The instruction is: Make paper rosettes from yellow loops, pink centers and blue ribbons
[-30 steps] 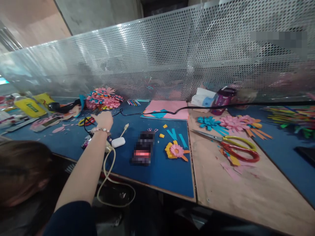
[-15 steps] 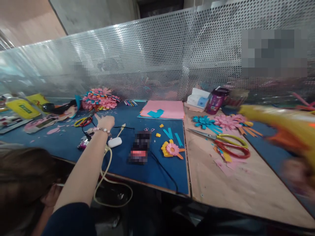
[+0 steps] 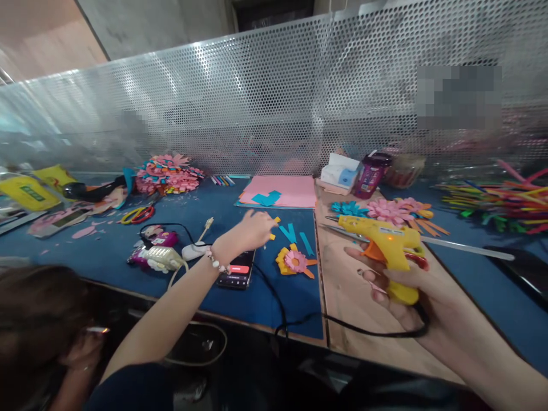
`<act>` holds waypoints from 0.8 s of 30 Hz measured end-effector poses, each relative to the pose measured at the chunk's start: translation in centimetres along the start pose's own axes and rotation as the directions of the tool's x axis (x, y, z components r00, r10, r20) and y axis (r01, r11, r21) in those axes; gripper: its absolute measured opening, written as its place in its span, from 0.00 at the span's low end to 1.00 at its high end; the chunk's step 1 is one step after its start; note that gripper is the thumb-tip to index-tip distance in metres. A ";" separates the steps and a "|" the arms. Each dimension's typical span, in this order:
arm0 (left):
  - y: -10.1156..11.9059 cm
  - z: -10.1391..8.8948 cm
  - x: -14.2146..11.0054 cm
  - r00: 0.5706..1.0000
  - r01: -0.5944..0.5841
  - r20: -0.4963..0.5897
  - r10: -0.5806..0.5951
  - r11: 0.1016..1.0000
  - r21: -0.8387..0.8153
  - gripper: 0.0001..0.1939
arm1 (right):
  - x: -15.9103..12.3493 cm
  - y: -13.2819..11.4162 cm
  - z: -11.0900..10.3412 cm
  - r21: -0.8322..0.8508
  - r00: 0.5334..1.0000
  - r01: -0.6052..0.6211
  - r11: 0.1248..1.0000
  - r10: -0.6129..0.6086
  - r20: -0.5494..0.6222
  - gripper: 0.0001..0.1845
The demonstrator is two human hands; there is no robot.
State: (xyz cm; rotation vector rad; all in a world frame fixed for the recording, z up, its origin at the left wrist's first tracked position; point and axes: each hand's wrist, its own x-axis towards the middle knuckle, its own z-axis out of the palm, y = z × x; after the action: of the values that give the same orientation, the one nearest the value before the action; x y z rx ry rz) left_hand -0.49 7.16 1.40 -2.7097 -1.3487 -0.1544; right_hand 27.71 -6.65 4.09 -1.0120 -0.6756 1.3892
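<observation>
Holding the yellow glue gun (image 3: 391, 235) here in my right hand (image 3: 428, 290), fingers half curled around its handle, and it's up above the brown board (image 3: 349, 285) on the right! The nozzle points left, a pale glue stick (image 3: 471, 249) juts out of the back to the right, and the black cord (image 3: 359, 331) sags from the handle, off across the near edge to the left.

Over to my left hand (image 3: 250, 231), above the far end of the phone (image 3: 234, 278), fingers bent, knuckles up, right by the little yellow pieces (image 3: 273, 236). Pinching one? I can't tell from here.

Just right of that hand, blue paper strips (image 3: 305, 242), and nearer, a pink-and-yellow paper flower (image 3: 295, 261) lying on the blue tabletop (image 3: 299, 302). Large scissors (image 3: 342, 230) sit partly hidden behind my glue gun, with a blue flower (image 3: 347, 209) and a pink flower (image 3: 391, 211) on the far side of them.

Farther back, pink sheets (image 3: 291, 189) carry blue cutouts (image 3: 266, 198); far left, a heaped pile of paper flowers (image 3: 169, 174)!
</observation>
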 end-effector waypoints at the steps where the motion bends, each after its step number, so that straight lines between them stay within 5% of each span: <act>1: 0.8 0.1 0.1 0.994 -0.099 0.032 0.102 0.991 -0.086 0.13 | 0.2 0.1 -0.2 -0.019 1.000 -0.019 1.000 0.020 0.017 0.32; 5: 3.4 1.0 0.1 0.948 -0.300 0.020 0.318 0.911 -0.284 0.15 | 0.6 0.5 -0.5 -0.008 0.998 -0.052 0.999 0.052 0.025 0.28; 16: 5.2 2.6 0.0 0.950 -0.301 -0.149 0.274 0.928 -0.217 0.19 | 1.4 0.8 -0.4 -0.019 0.990 -0.128 0.992 0.129 0.060 0.20; 24: 3.2 2.2 0.3 0.982 -0.155 -0.133 0.132 0.971 -0.180 0.14 | 3.4 1.4 -0.3 -0.057 0.991 -0.135 0.989 0.136 0.013 0.12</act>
State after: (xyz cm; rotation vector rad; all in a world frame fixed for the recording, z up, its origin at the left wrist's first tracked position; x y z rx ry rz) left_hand 2.37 5.78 -0.93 -2.8867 -1.1549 -0.4479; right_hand 27.70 -3.52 2.09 -1.1088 -0.6712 1.5050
